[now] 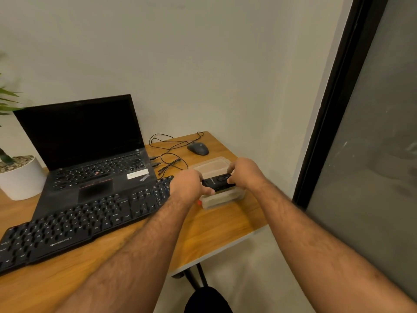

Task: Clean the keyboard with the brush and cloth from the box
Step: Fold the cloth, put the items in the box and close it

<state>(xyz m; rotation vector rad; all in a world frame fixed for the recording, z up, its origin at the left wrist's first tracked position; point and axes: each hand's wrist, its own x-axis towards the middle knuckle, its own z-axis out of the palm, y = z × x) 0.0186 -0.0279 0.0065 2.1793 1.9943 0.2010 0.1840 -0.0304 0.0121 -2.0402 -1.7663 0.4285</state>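
**Both hands on black object over the box, keyboard untouched**

Head view: only one camera. Left hand (pixel 188 187) and right hand (pixel 244 172) both curled onto a small black object (pixel 217 182), one at each end, pinching it between thumb and fingers. It sits on or just above the translucent plastic box (pixel 222 197) near the right edge of the wooden desk (pixel 214 224). Can't tell whether it rests on a lid or is being lifted. Box contents are hazy through the plastic; brush and cloth not visible. Something small and red pokes out at the box's near-left corner, unclear what.

Keyboard (pixel 74 224), black, full-size, lies diagonally at left-centre of the desk, its far end just beside the left hand. Laptop (pixel 90 159) open behind it, screen dark. Mouse (pixel 198 148) and loose cables further back, potted plant (pixel 21 177) at far left.

Handling, my read: box looks light, thin-walled and a bit flexible, likely to slide on the smooth desk, so steady one side while opening. The black object looks rigid and small; an end-to-end pinch suits it. Keyboard is stiff and flat with loose-ish keycaps; brush lightly and hold it by the frame edges.
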